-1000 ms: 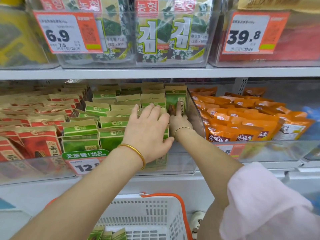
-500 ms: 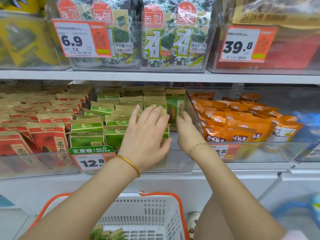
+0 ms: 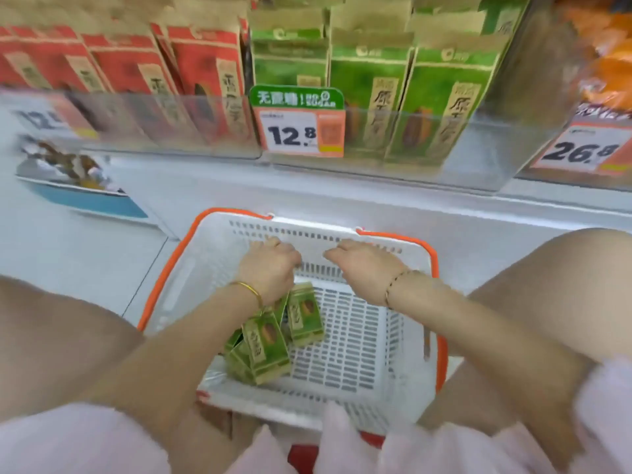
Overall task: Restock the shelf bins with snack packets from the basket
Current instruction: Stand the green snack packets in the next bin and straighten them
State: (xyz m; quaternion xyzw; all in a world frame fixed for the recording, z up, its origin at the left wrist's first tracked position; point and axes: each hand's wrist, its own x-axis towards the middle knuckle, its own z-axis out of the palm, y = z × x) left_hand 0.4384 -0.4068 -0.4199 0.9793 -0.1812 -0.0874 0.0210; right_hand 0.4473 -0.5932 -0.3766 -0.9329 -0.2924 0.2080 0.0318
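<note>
now both hands are hovering over the white basket [image 3: 178,282]. the right hand [image 3: 364,266] is lying relaxed, fingers straight. the left hand [image 3: 270,268] is curling just above the green snack packets [image 3: 270,343], though its grasp is unclear. the shelf bins [image 3: 478,155] are standing beyond both hands.

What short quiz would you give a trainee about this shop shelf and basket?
1. True or false: the white plastic basket with the orange rim holds red packets.
2. The white-and-orange price tag on the clear plastic shelf bin of green paper packets reads: A 6.9, B 12.8, C 39.8.
3. Which hand wears the thin gold bangle?
Key: 1 false, it holds green snack packets. 2 B. 3 the left hand.
</note>
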